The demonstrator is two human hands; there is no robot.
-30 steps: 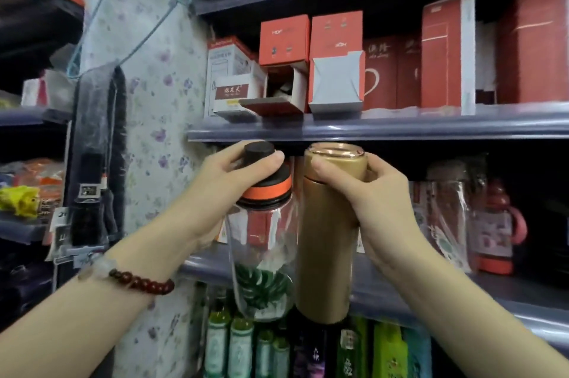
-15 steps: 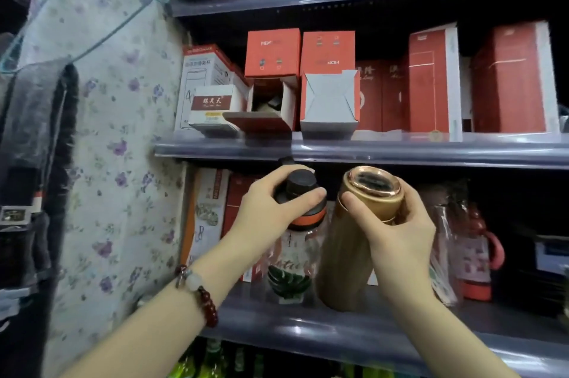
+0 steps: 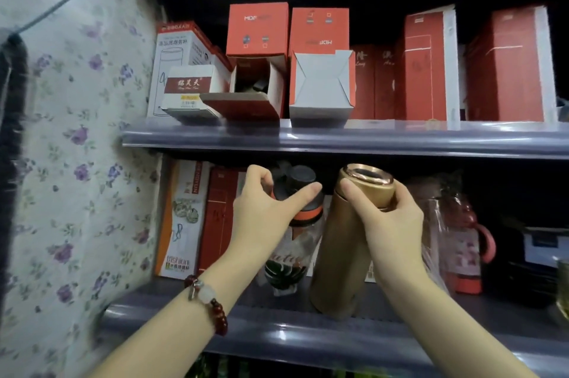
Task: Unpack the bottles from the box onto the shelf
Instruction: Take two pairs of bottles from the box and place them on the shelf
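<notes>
A clear bottle (image 3: 289,266) with a black and orange cap and a green leaf print stands on the grey lower shelf (image 3: 308,337). My left hand (image 3: 264,217) grips its cap from the left, thumb across the front. Right beside it stands a tall gold flask (image 3: 341,257), tilted slightly, its base on the shelf. My right hand (image 3: 391,223) holds the flask around its cap, thumb in front. The two bottles stand close together, almost touching.
Boxes (image 3: 184,217) line the shelf's back left. A plastic-wrapped red bottle with a handle (image 3: 465,242) stands to the right of the flask. The upper shelf (image 3: 338,140) carries several red and white cartons, close above the bottle caps. A floral-papered wall (image 3: 77,162) bounds the left.
Both hands have carried the two bottles up from in front of the shelf edge and inward; both bottles now rest on the lower shelf, further back.
</notes>
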